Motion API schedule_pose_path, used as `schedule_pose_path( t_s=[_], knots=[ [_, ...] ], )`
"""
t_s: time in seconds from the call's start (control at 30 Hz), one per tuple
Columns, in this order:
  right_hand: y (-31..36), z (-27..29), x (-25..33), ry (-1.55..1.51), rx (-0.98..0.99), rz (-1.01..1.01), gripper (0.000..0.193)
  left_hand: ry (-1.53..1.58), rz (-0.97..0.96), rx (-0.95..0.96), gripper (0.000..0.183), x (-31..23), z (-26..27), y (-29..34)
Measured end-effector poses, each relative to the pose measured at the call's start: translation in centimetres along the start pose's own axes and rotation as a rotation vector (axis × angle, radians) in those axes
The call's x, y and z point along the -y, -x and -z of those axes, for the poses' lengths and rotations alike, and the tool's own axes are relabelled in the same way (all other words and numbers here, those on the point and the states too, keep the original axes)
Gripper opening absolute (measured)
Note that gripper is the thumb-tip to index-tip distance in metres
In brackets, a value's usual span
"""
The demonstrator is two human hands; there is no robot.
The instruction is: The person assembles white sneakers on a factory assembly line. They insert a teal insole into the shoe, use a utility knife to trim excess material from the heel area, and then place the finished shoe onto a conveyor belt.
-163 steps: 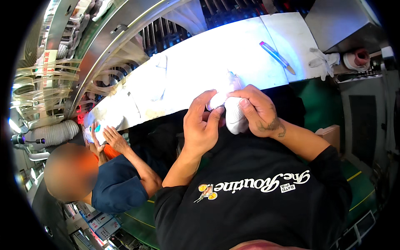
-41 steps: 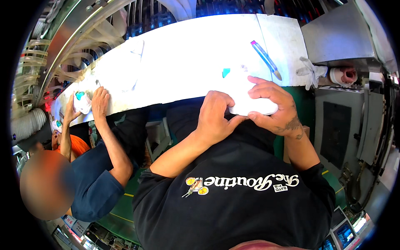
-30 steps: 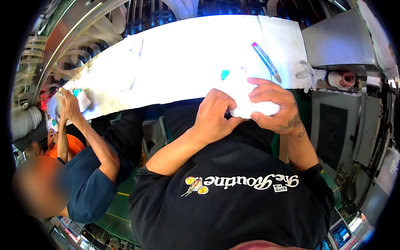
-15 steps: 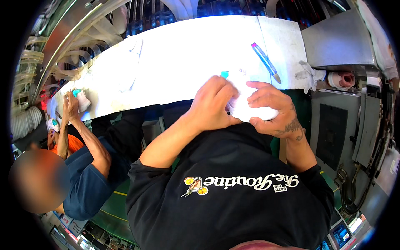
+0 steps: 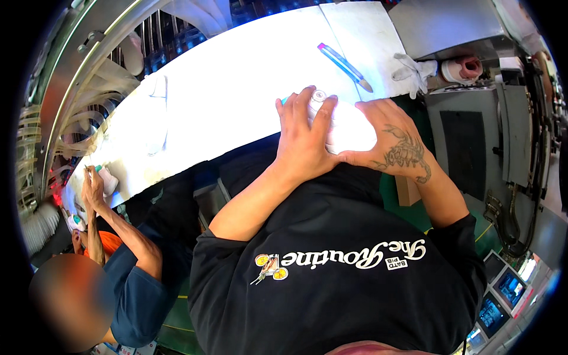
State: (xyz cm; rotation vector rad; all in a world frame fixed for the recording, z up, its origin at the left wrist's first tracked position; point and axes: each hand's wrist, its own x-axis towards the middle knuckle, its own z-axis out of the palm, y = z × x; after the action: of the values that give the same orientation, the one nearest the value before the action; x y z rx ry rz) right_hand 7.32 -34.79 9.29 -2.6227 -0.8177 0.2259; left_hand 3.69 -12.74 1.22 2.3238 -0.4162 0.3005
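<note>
A white shoe point(image 5: 350, 127) is clasped at the near edge of the worktop point(image 5: 231, 89), seemingly for steadiness: one side is covered by the left hand's point(image 5: 303, 141) spread fingers, the other cupped by the right hand point(image 5: 395, 141). A blue-handled brush point(image 5: 345, 67) is laid beyond, within reach.

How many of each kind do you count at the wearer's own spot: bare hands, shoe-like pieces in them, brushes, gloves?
Bare hands: 2 (left hand, right hand)
White shoe-like piece: 1
Brush: 1
White glove: 1 (another beneath can't be ruled out)
Total: 5 visible
</note>
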Motion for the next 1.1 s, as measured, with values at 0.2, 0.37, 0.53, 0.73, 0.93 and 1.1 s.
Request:
schedule_pose_path(
  t_s=[0.2,0.37,0.53,0.73,0.93,1.1],
  knots=[
    [-0.1,-0.5,-1.9,-0.142,-0.016,0.071,0.085,-0.052,0.004,-0.04,0.095,-0.4,-0.9,0.2],
    [-0.2,1.5,-3.7,-0.318,0.145,0.065,0.086,-0.082,-0.013,-0.058,0.092,-0.3,-0.3,0.7],
    [-1.0,1.7,-1.5,-0.46,0.034,0.193,0.088,-0.104,0.009,-0.083,0.083,-0.7,3.0,0.9],
    [-1.9,-4.7,3.2,-0.647,-0.27,0.261,0.067,0.361,-0.102,-0.027,0.067,-0.9,9.3,1.6],
    [-0.7,-9.9,7.3,-0.812,-0.477,0.286,0.054,0.411,0.024,-0.178,0.049,-1.0,8.6,2.8],
    [-0.6,-7.0,6.6,-0.852,-0.401,0.385,0.051,0.313,-0.024,-0.218,0.051,-2.0,7.4,3.0]
  ],
)
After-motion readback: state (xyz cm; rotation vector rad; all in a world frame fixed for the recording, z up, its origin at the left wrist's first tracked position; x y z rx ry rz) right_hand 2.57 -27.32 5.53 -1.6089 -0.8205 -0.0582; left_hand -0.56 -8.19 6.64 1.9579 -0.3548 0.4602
